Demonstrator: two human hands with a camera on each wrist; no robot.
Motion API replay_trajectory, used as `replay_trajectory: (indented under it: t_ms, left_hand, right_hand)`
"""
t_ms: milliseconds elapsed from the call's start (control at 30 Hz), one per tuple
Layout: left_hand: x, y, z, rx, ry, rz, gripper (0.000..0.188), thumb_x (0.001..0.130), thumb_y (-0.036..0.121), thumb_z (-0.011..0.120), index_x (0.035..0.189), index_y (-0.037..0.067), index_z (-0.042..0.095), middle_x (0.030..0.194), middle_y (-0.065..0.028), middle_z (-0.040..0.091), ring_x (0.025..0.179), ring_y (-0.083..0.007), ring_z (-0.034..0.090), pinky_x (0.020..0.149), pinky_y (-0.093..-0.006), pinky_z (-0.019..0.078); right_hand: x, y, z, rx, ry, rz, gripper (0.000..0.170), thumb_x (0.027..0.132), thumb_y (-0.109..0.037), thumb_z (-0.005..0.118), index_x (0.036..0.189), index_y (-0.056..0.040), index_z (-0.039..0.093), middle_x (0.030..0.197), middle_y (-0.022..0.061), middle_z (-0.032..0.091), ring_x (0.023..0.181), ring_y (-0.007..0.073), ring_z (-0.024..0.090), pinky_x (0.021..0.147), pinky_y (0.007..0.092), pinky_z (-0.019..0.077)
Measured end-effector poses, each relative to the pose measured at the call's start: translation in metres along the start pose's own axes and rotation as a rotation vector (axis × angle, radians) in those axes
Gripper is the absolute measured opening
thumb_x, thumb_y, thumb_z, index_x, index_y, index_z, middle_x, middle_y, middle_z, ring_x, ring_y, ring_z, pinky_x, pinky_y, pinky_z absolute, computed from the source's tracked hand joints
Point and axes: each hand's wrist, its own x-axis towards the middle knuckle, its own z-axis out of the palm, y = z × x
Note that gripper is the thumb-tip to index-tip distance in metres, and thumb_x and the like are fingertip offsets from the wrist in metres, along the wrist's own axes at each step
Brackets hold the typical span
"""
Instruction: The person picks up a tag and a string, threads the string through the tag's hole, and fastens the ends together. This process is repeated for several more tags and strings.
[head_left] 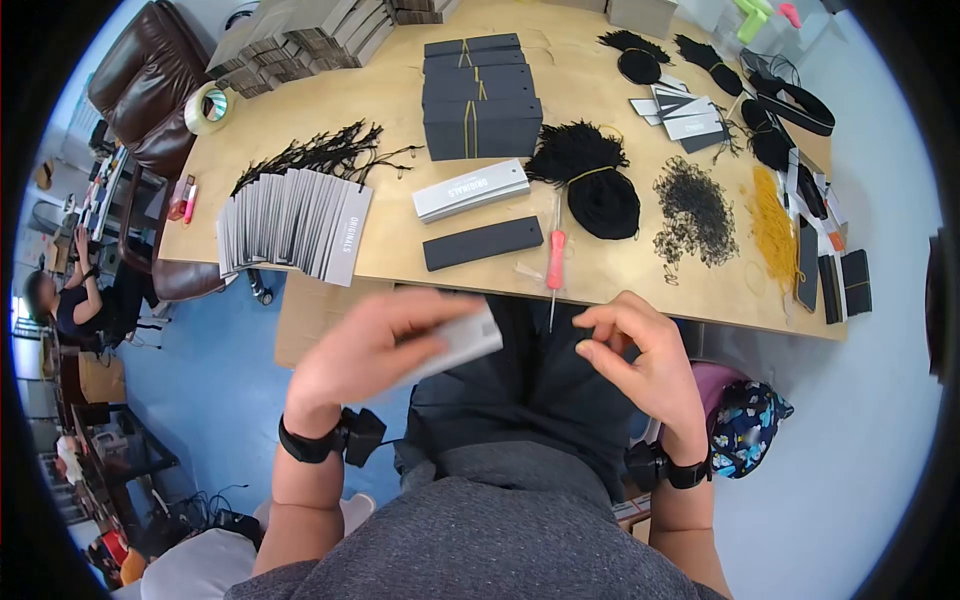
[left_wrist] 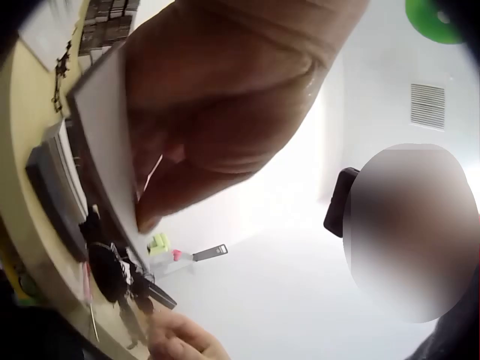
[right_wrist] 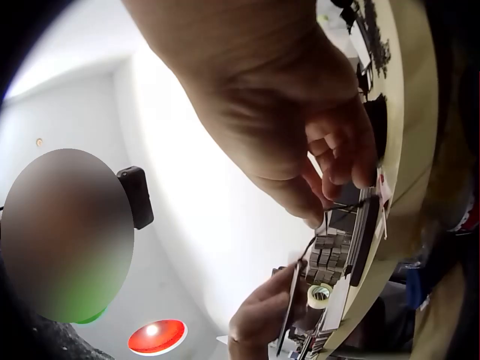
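Note:
The left hand point(head_left: 365, 350) grips a light grey card tag point(head_left: 462, 342) over the lap, just off the table's front edge. Seen by the left wrist camera, the tag point(left_wrist: 109, 127) lies flat along the fingers. To the right, the right hand point(head_left: 648, 358) is raised with curled fingers, thumb and forefinger tips slightly apart in the head view. A thin black cord point(right_wrist: 309, 244) runs from the tag point(right_wrist: 291, 307) up to the right hand point(right_wrist: 277, 120), at its thumb and fingertips. How the fingertips hold it is partly hidden.
On the table point(head_left: 380, 245) lie fanned grey tags point(head_left: 290, 225), banded dark stacks point(head_left: 480, 125), a white tag stack point(head_left: 470, 190), a dark strip point(head_left: 482, 243), a red-handled tool point(head_left: 556, 260), black cord bundles point(head_left: 603, 200), loose black loops point(head_left: 695, 212) and yellow bands point(head_left: 773, 228).

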Motion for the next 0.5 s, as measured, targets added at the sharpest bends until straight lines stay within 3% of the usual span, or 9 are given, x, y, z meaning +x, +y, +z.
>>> replay_trajectory:
  t_ms: [67,100,167,200,267,300,367,500]
  left_hand:
    - [0.009,0.005,-0.016,-0.083,0.287,-0.112,0.045,0.088,-0.003,0.059,0.132,0.007,0.061,0.091,-0.0039,0.063,0.079,-0.0109,0.056,0.073,-0.0260,0.0477]
    - [0.018,0.009,-0.027,-0.133,0.407,-0.203,0.046,0.088,-0.003,0.059,0.133,0.007,0.061,0.093,-0.0023,0.063,0.081,-0.0082,0.055,0.074,-0.0243,0.0479]
    - [0.035,-0.008,-0.044,-0.153,0.717,-0.002,0.047,0.087,-0.002,0.061,0.133,0.006,0.060,0.098,-0.0025,0.062,0.083,-0.0081,0.055,0.074,-0.0231,0.0472]
    - [0.040,-0.015,-0.052,-0.148,0.720,0.000,0.047,0.087,-0.002,0.061,0.133,0.006,0.060,0.098,-0.0025,0.062,0.083,-0.0081,0.055,0.074,-0.0231,0.0472]
    - [0.043,-0.030,-0.066,0.011,0.934,-0.016,0.045,0.086,-0.001,0.063,0.131,0.004,0.062,0.098,-0.0057,0.061,0.085,-0.0111,0.055,0.075,-0.0247,0.0478]
    - [0.041,-0.043,-0.068,0.013,0.932,-0.013,0.045,0.086,-0.001,0.063,0.131,0.004,0.062,0.098,-0.0057,0.061,0.085,-0.0111,0.055,0.075,-0.0247,0.0478]
    - [0.039,-0.074,-0.065,0.419,0.892,-0.090,0.043,0.085,-0.003,0.062,0.128,0.001,0.062,0.098,-0.0104,0.059,0.086,-0.0200,0.058,0.077,-0.0305,0.0496]
    - [0.039,-0.109,-0.043,0.644,0.854,-0.161,0.040,0.085,-0.002,0.064,0.125,-0.001,0.063,0.109,-0.0128,0.061,0.086,-0.0236,0.058,0.081,-0.0317,0.0486]
  right_hand:
    - [0.000,-0.002,0.003,0.036,-0.020,-0.041,0.034,0.084,-0.004,0.074,0.116,-0.0028,0.063,0.086,0.0051,0.054,0.068,0.0119,0.053,0.063,0.0264,0.0455]
    - [0.000,-0.003,0.005,0.039,-0.023,-0.050,0.034,0.084,-0.004,0.074,0.116,-0.0028,0.063,0.086,0.0051,0.054,0.068,0.0119,0.053,0.063,0.0264,0.0455]
    - [-0.002,-0.001,0.009,0.014,0.019,-0.046,0.032,0.084,-0.003,0.073,0.114,-0.0027,0.064,0.086,0.0054,0.055,0.067,0.0131,0.054,0.063,0.0271,0.0466]
    - [-0.004,0.000,0.010,0.016,0.020,-0.051,0.032,0.084,-0.003,0.073,0.114,-0.0027,0.064,0.086,0.0054,0.055,0.067,0.0131,0.054,0.063,0.0271,0.0466]
    - [-0.006,0.005,0.010,0.011,-0.006,-0.040,0.030,0.084,-0.002,0.072,0.113,-0.0024,0.064,0.086,0.0059,0.056,0.067,0.0145,0.056,0.064,0.0277,0.0474]
    - [-0.006,0.007,0.010,0.012,-0.003,-0.041,0.030,0.084,-0.002,0.072,0.113,-0.0024,0.064,0.086,0.0059,0.056,0.067,0.0145,0.056,0.064,0.0277,0.0474]
    - [-0.006,0.012,0.008,-0.009,0.024,-0.033,0.025,0.085,-0.002,0.071,0.109,-0.0022,0.065,0.085,0.0068,0.056,0.066,0.0157,0.057,0.063,0.0281,0.0476]
    - [0.009,0.020,0.005,-0.088,0.127,-0.063,0.018,0.086,-0.001,0.070,0.103,-0.0021,0.067,0.085,0.0084,0.057,0.067,0.0179,0.060,0.063,0.0295,0.0484]
